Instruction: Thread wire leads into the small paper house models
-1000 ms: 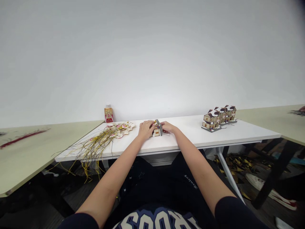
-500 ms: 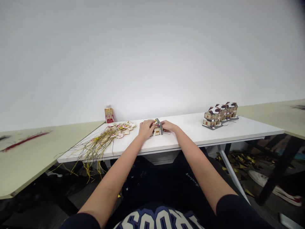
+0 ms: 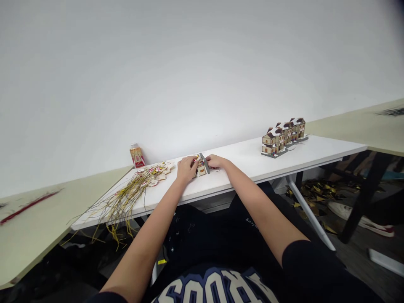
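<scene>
Tipped on its side on the white table, a small model house (image 3: 201,169) shows cream walls and a grey base that faces right. My left hand (image 3: 187,167) is wrapped round its roof side, thumb and fingers closed on it. My right hand (image 3: 215,161) is at the underside of the grey base with fingers pinched together. Thin dark wires stick out just below those fingers; whether the fingertips grip one of them is too small to make out.
Left of my hands lies a bundle of yellow and dark wires (image 3: 131,191) with pale tags, overhanging the front edge. A red and gold box (image 3: 137,156) stands by the wall. Several finished-looking model houses (image 3: 284,136) line the white table's (image 3: 328,147) right side.
The view has tilted, so the table slopes up to the right. Both hands stay at the model house, which keeps its sideways position between them.
</scene>
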The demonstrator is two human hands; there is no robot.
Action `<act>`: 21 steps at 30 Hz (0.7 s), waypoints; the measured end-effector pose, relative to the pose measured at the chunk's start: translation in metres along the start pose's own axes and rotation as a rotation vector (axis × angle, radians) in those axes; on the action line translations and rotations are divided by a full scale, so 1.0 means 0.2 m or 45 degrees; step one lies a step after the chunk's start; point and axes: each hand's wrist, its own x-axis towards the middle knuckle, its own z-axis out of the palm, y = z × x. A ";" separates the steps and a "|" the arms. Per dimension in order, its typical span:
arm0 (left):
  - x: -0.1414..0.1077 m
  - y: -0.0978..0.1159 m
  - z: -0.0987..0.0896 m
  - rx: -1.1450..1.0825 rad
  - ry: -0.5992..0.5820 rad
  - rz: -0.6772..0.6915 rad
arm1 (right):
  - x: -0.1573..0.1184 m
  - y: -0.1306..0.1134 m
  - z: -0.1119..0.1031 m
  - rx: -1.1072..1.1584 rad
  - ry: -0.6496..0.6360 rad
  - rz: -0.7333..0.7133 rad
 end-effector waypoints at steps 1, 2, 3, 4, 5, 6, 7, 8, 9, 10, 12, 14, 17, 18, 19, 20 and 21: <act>0.00 0.00 0.00 0.003 -0.002 -0.001 | 0.00 -0.01 0.00 0.024 -0.008 0.002; 0.00 0.00 0.00 0.004 -0.002 0.000 | -0.01 -0.01 0.00 0.058 -0.018 0.007; 0.00 0.00 0.00 0.004 -0.002 0.003 | -0.01 -0.02 0.01 0.096 -0.029 0.019; 0.00 0.00 0.00 0.002 0.000 0.007 | -0.01 -0.03 0.01 0.133 -0.041 0.033; 0.00 -0.01 0.00 -0.001 0.002 0.011 | -0.01 -0.03 0.01 0.161 -0.052 0.050; 0.00 -0.01 0.00 -0.005 0.005 0.016 | -0.02 -0.04 0.01 0.176 -0.056 0.064; 0.00 -0.01 0.00 -0.008 0.008 0.020 | -0.02 -0.04 0.01 0.180 -0.056 0.069; 0.00 -0.01 0.00 -0.009 0.008 0.023 | -0.02 -0.05 0.01 0.179 -0.049 0.068; 0.00 0.00 -0.01 -0.006 0.005 0.027 | -0.02 -0.05 0.01 0.175 -0.038 0.059; 0.00 0.00 -0.01 0.002 -0.001 0.029 | -0.02 -0.05 0.01 0.168 -0.022 0.044; -0.01 0.02 -0.01 0.037 -0.011 0.032 | -0.02 -0.04 0.01 0.141 0.007 0.012; -0.02 0.04 -0.02 0.096 -0.013 0.034 | -0.02 -0.04 0.00 0.114 0.021 -0.022; -0.02 0.07 -0.02 0.211 0.005 0.014 | -0.02 -0.04 0.00 0.138 0.061 -0.093; -0.01 0.08 -0.02 0.241 0.006 -0.005 | -0.02 -0.04 0.01 0.155 0.082 -0.108; 0.00 0.08 -0.02 0.259 -0.004 -0.026 | -0.02 -0.04 0.01 0.171 0.102 -0.115; 0.02 0.07 -0.03 0.267 -0.029 -0.046 | -0.01 -0.04 0.01 0.184 0.120 -0.114; 0.04 0.06 -0.04 0.271 -0.070 -0.057 | -0.01 -0.04 0.01 0.194 0.135 -0.112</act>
